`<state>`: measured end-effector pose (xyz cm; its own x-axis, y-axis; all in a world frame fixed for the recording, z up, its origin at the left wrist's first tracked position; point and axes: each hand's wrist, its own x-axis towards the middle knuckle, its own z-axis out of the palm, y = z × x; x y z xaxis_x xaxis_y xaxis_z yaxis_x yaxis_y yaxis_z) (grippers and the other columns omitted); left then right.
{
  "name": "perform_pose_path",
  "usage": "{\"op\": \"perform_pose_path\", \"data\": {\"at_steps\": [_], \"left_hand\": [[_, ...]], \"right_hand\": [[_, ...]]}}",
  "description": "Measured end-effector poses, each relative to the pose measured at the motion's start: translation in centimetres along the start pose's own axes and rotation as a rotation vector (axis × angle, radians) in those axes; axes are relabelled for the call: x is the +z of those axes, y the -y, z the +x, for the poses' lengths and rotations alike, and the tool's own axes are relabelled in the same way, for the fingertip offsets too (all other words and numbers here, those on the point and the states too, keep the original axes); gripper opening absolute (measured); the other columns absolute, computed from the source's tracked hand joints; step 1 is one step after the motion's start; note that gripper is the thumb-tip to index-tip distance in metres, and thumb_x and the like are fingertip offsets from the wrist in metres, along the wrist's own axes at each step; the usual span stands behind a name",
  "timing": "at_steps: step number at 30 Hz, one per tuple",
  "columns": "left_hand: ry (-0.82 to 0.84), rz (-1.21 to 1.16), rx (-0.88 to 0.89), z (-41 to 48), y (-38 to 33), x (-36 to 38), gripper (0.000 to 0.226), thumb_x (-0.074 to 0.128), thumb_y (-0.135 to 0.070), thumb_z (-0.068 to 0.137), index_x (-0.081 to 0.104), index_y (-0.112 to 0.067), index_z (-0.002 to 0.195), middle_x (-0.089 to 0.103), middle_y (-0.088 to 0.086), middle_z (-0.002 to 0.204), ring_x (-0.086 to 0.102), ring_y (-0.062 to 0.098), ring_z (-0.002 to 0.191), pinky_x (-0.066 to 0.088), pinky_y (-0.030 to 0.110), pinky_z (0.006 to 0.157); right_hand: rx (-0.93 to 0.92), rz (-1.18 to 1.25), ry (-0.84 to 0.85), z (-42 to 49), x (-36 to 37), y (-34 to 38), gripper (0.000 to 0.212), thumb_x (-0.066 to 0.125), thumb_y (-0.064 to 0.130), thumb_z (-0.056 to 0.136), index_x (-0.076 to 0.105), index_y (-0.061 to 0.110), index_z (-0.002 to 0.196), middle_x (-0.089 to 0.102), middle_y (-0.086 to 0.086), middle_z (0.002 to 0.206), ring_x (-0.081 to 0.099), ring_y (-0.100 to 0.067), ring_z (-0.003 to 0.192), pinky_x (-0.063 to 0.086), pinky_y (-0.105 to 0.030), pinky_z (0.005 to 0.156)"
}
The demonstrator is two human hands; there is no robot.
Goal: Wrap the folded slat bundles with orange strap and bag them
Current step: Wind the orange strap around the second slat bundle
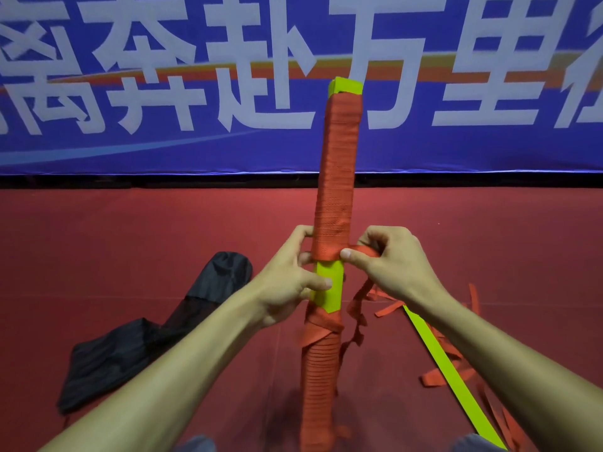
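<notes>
Wrapping is under way on the upright bundle of folded yellow-green slats (332, 296), held between both hands above the red floor (130, 230). The left hand (287, 283) has its fingers curled round the bare yellow-green band, while the right hand (391, 261) pinches the flat orange woven strap (336, 190) just above them, at the lower edge of the upper winding. In my judgement the step is done well by pulling the strap flat and taut and overlapping each turn downward from the right fingers, until the bare band meets the lower winding; the crumpled black fabric bag (137, 337) lies well left of the fingers.
</notes>
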<state>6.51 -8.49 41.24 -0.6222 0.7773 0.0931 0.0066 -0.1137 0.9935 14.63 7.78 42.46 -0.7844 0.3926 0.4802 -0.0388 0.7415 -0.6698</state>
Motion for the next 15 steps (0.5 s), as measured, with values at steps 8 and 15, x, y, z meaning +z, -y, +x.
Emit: {"op": "perform_pose_path", "data": {"at_steps": [8,15], "left_hand": [[0.101,-0.021,0.014,-0.12,0.34,-1.03,0.07,0.071,0.01,0.07,0.042,-0.03,0.12,0.065,0.03,0.109,0.067,0.03,0.088,0.058,0.038,0.077],[0.02,-0.004,-0.037,-0.29,0.61,-0.58,0.083,0.076,0.015,0.073,0.042,-0.039,0.127,0.074,0.016,0.1,0.071,0.026,0.093,0.05,0.039,0.069]], "right_hand": [[-0.013,-0.005,-0.054,0.05,-0.58,-0.14,0.042,0.08,0.038,0.074,0.054,0.008,0.061,0.04,0.006,0.05,0.032,-0.01,0.05,0.027,-0.024,0.048],[-0.005,-0.022,-0.038,-0.24,0.05,-0.02,0.041,0.08,0.037,0.076,0.054,0.011,0.059,0.042,0.006,0.048,0.034,-0.01,0.049,0.028,-0.024,0.048]]}}
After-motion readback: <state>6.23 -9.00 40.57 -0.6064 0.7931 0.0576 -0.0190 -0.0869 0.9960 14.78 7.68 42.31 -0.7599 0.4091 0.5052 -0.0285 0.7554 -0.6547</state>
